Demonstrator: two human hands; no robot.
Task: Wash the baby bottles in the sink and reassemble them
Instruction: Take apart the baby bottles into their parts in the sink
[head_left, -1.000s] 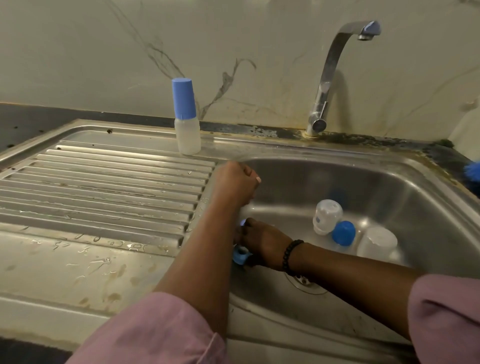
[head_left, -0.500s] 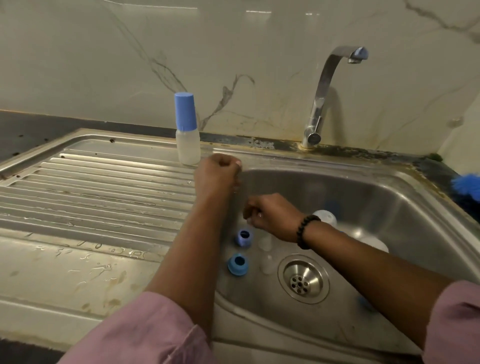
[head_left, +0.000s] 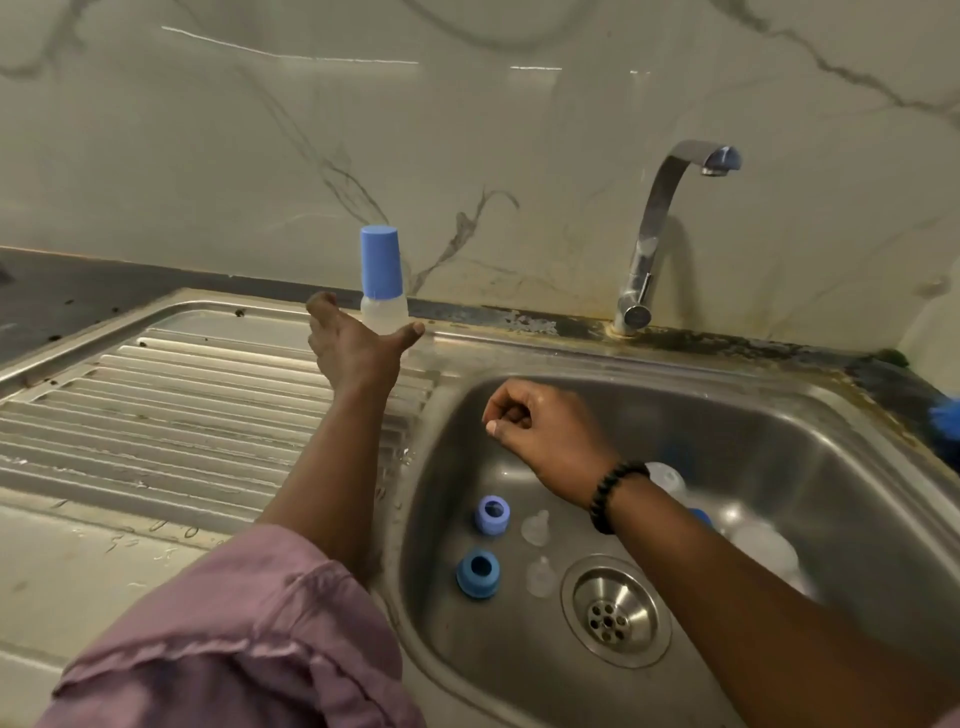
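Head view, looking down at a steel sink (head_left: 779, 410) with a ribbed draining board (head_left: 171, 410) on the left of the frame. The left hand (head_left: 358, 345) reaches toward upper centre, thumb and fingers spread wide around the base of an assembled bottle (head_left: 383, 291) with a blue cap, standing at the back edge; whether it touches is unclear. The right hand (head_left: 545, 434) hovers over the basin at centre, fingers curled and holding nothing visible. At lower centre lie 2 blue collar rings (head_left: 491, 514) and 2 clear teats (head_left: 536, 527); further bottle parts (head_left: 753, 540) sit partly hidden behind the right forearm. The tap (head_left: 670, 228) at upper right is not running. 1 bottle looks finished; the rest still seems to need reassembly
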